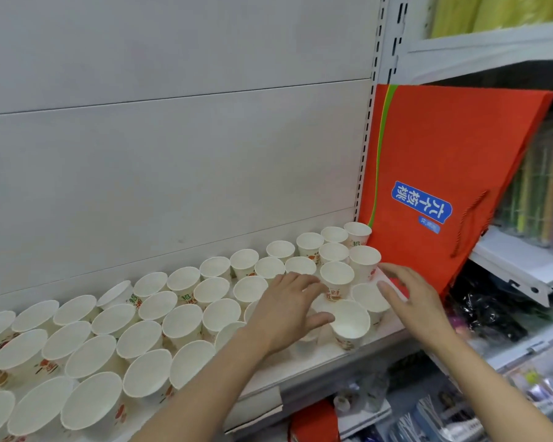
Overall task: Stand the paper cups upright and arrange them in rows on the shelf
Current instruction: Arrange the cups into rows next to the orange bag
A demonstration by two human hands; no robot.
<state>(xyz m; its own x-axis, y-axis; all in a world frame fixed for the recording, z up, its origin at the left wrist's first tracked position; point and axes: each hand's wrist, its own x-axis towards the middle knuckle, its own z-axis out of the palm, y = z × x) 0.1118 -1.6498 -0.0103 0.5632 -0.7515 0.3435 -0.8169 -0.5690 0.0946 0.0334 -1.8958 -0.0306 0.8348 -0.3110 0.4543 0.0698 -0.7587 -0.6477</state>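
Hovering over round white paper cups [179, 323]: left grip [286, 309], right grip [411, 296], fingers apart.

Bright, even light — soft, edge-warped picture

White shelf [304, 362], crowded with upright paper cups [186, 320] in rows; red bag [434, 173] leaning at right end.

red bag [444, 161], just right of and behind right hand [409, 291]: blue label [421, 201], white characters "六个核桃", rotated | small blue tag [429, 224] under it: unreadable | paper cups [186, 320], around left hand [288, 311]: red/green print, too blurred to read
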